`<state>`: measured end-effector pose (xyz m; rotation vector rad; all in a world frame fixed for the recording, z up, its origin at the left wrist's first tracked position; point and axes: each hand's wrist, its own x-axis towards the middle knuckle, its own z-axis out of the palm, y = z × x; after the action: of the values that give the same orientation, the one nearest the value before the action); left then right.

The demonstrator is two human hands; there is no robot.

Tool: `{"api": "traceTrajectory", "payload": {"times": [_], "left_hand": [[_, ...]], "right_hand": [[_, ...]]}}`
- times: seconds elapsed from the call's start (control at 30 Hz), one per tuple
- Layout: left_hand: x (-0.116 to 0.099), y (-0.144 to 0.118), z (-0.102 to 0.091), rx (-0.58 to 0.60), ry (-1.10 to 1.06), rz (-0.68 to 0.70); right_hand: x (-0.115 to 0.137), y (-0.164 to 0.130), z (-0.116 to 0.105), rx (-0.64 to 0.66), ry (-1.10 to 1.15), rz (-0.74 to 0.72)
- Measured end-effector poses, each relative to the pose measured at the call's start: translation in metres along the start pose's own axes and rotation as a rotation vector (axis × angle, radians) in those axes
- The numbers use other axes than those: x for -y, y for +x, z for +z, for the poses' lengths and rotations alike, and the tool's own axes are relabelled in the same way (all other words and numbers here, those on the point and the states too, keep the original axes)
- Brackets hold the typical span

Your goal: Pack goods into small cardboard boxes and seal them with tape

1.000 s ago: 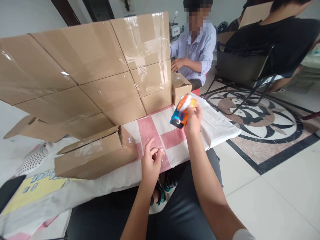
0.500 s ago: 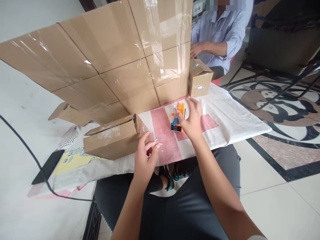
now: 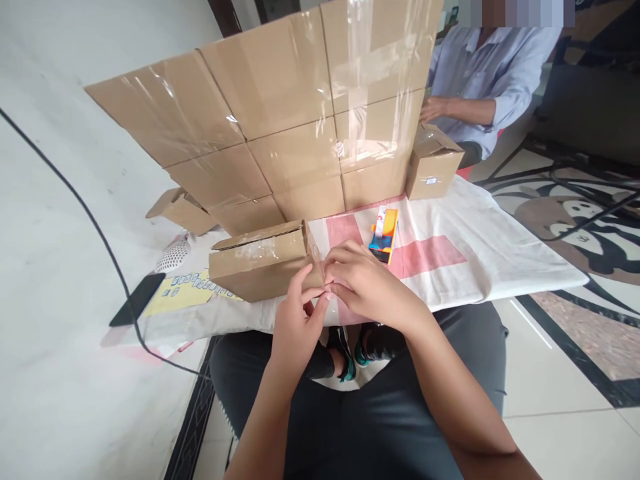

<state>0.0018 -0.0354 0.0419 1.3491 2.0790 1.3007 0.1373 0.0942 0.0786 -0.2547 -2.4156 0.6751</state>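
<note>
The left hand (image 3: 299, 313) and right hand (image 3: 361, 283) are pinching together a clear tape strip (image 3: 326, 291), barely discernible, beside the cardboard box (image 3: 260, 261); the tape dispenser (image 3: 384, 234) is lying just beyond the right hand.

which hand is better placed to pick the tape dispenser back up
Right, probably. The tape dispenser lies just beyond the right hand, on its side; the left hand sits lower, nearer the box.

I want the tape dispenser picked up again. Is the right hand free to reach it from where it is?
Probably yes. The right hand sits near the tape dispenser, which lies alone on the cloth, nothing between. Its fingers meet the left hand, possibly pinching something.
</note>
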Motion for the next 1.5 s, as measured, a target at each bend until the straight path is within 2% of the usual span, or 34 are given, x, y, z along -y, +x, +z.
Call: {"api": "traceTrajectory", "payload": {"times": [0.13,0.23,0.3,0.4,0.47,0.53,0.7,0.87,1.0,1.1,1.23,1.37,1.5], "left_hand": [[0.029,-0.005,-0.015,-0.042,-0.066,-0.157],[0.055,-0.016,-0.027,-0.101,-0.081,-0.264],[0.072,-0.026,-0.035,-0.121,-0.067,-0.31],[0.096,-0.043,-0.049,-0.149,-0.014,-0.351],[0.113,-0.057,-0.059,-0.181,0.017,-0.38],[0.131,-0.072,-0.069,-0.213,0.036,-0.422],[0.167,-0.103,-0.079,-0.212,0.047,-0.528],[0.177,-0.108,-0.07,-0.166,0.018,-0.561],[0.177,-0.102,-0.058,-0.134,-0.001,-0.549],[0.18,-0.102,-0.053,-0.116,-0.013,-0.537],[0.187,-0.106,-0.051,-0.12,0.0,-0.542],[0.188,-0.11,-0.053,-0.135,0.011,-0.552],[0.193,-0.12,-0.062,-0.181,0.018,-0.529]], "right_hand": [[0.0,0.026,-0.007,-0.182,-0.023,0.005],[-0.01,0.066,-0.007,-0.218,0.054,0.033],[-0.017,0.1,0.001,-0.165,0.105,0.103],[-0.02,0.146,0.023,-0.005,0.034,0.28],[-0.018,0.166,0.037,0.103,-0.039,0.338],[-0.016,0.177,0.047,0.175,-0.071,0.337],[-0.01,0.178,0.049,0.308,-0.15,0.326],[0.002,0.175,0.046,0.401,-0.286,0.384],[-0.001,0.182,0.046,0.303,-0.438,0.54],[-0.015,0.186,0.043,0.33,-0.365,0.615],[-0.035,0.184,0.047,0.398,-0.231,0.639],[-0.043,0.183,0.058,0.346,-0.212,0.64],[-0.038,0.19,0.06,0.29,-0.177,0.654]]}}
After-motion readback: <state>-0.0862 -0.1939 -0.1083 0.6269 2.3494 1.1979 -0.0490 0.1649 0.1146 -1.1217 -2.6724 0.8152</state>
